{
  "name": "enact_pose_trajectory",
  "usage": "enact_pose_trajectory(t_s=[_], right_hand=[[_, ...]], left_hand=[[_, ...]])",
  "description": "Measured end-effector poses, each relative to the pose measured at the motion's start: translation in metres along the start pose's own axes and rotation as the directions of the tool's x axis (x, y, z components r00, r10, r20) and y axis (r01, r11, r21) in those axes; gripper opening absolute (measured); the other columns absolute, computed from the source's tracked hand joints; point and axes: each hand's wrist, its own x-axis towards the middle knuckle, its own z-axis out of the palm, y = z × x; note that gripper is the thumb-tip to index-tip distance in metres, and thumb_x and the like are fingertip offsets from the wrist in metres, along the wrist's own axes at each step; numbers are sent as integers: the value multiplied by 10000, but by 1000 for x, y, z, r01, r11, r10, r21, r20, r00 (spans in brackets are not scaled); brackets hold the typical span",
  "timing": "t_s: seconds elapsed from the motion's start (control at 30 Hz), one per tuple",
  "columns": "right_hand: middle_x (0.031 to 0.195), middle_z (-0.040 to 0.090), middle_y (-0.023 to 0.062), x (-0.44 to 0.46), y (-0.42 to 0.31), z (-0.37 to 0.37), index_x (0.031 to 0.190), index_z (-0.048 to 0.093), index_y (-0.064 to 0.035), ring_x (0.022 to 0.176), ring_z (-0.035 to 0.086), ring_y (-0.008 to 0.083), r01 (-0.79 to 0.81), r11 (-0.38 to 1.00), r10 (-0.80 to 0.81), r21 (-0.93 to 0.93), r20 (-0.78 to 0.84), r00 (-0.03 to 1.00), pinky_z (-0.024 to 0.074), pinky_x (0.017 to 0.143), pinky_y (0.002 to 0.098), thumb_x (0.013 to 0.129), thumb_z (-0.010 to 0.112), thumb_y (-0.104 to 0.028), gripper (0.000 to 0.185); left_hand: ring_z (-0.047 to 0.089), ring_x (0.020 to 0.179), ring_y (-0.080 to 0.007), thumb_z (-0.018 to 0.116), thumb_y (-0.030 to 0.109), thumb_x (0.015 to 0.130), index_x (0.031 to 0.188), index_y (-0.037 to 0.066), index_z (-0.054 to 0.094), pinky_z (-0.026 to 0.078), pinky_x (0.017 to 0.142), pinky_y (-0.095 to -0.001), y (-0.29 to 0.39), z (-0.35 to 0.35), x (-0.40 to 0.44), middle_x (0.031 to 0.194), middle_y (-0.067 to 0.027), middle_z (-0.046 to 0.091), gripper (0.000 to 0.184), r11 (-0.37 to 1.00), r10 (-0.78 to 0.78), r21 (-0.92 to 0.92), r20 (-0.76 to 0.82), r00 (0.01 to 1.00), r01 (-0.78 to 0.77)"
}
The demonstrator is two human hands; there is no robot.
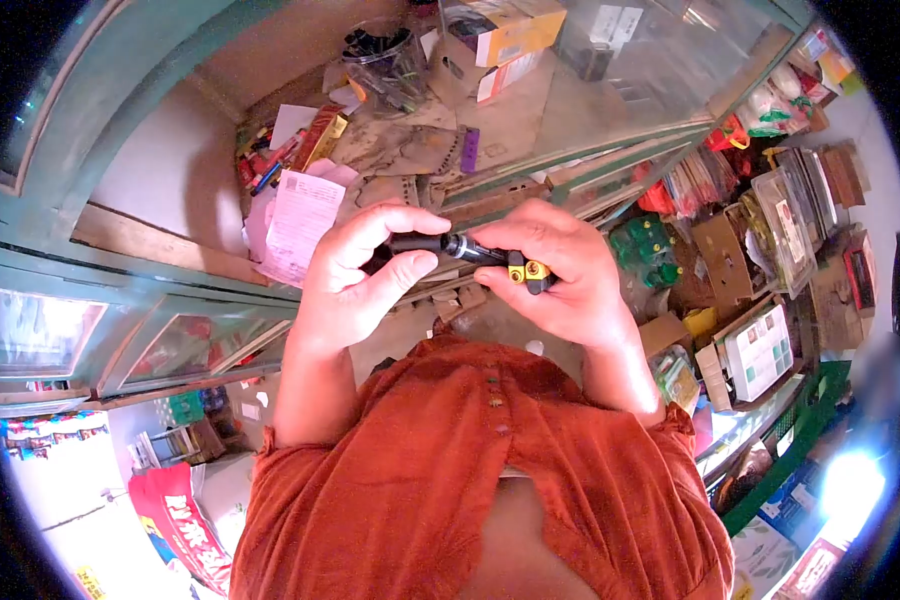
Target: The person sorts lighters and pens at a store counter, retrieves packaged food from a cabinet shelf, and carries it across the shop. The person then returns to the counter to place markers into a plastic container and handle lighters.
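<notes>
Both hands are raised in front of the chest, holding one dark tool between them. My left hand (365, 280) has its thumb and fingers closed round the black end of the tool. The black tool (462, 248) has a metallic band near its middle and lies roughly level. My right hand (560, 265) grips its other end, where a black and yellow part (528, 272) shows two round brass-coloured openings. The exact kind of tool cannot be made out. Part of the tool is hidden by the fingers.
Beyond the hands, a cluttered counter (530, 130) holds a clear jar (382, 75), small boxes (510, 35), pink papers (305, 220) and a purple strip (469, 150). Green bottles (645, 250), cardboard boxes and stacked packs stand at the right. Green-framed glass cabinets (185, 355) are at the left.
</notes>
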Motion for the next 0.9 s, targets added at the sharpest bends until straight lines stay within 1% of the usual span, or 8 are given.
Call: enact_pose_trajectory(t_s=[0.17,0.23,0.7,0.77,0.8,0.83,0.87,0.9], right_hand=[[841,659,78,0,-3,-4,1030,691,-47,723,626,211,5,999,-2,-40,80,997,480,610,305,736,767,-18,305],[800,612,95,-1,-6,-5,1006,688,-89,723,625,288,-46,997,52,-54,117,992,499,621,367,760,757,-104,256],[833,618,117,-10,0,2,991,633,-45,759,614,319,-31,999,36,-38,155,987,487,627,391,781,738,-133,251],[829,618,111,-14,6,8,993,631,-39,759,619,295,-58,998,60,-15,162,985,484,629,382,795,741,-142,248],[809,621,84,-19,9,16,990,632,-37,729,612,234,-204,955,177,216,136,975,477,611,350,822,737,-160,233],[789,623,57,-23,10,23,988,633,-34,698,604,174,-324,840,293,435,138,946,470,594,319,849,733,-178,224],[789,623,57,-23,8,27,988,633,-34,698,604,174,-319,843,288,434,137,948,470,594,319,849,733,-178,224],[774,620,30,-23,7,31,987,634,-32,676,584,127,-384,753,365,534,146,919,460,578,287,870,722,-197,221]], left_hand=[[573,806,-162,697,117,846,1011,-4,670,440,735,-278,8,-9,5,862,-47,599,207,985,42,155,169,985,-69],[561,774,-166,696,124,847,1012,1,670,430,703,-279,8,-9,6,833,-47,584,207,980,64,176,189,980,-98],[602,722,-243,695,136,841,1003,35,652,453,655,-351,-1,-1,6,792,-90,589,196,923,67,344,301,951,-174],[596,701,-195,682,167,872,1095,20,623,459,637,-305,-5,-1,8,811,-71,603,274,921,149,302,306,940,-245],[596,701,-195,682,167,872,1095,20,623,459,637,-305,-3,1,6,811,-71,603,274,920,151,305,305,940,-247],[574,686,-153,654,229,903,1148,1,592,438,609,-263,2,6,4,812,-55,598,340,996,34,71,198,980,-49],[552,671,-110,626,290,934,1201,-18,561,416,581,-221,5,9,4,814,-38,593,412,974,-107,-187,124,986,129],[498,662,-42,547,433,968,1274,-48,495,340,535,-163,8,8,7,808,-6,564,573,944,-76,-312,117,990,110]])
